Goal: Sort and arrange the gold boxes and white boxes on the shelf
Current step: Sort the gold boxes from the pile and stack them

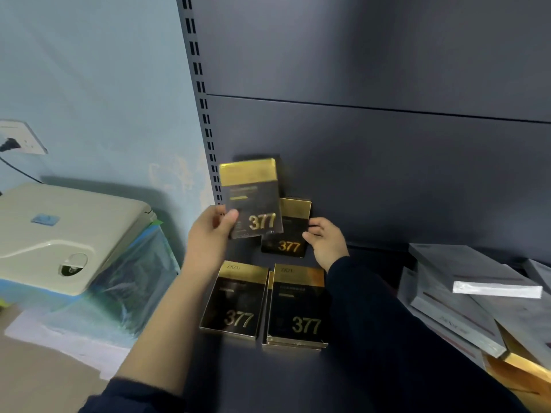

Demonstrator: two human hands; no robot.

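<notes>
A beige device [68, 234] sits well to the left of the left hand [213, 234]. That hand is raised, thumb and fingers pinching the lower left corner of a gold box [253, 198] held upright and slightly tilted. Just right of it, the right hand [326, 241] pinches the right edge of a rear box [293, 228] that stands against the shelf [298, 377] back. Below the hands lie a flat box [235, 302] and a gold stack [298, 305], side by side. White boxes [459, 281] are piled loosely to the right of the right hand.
</notes>
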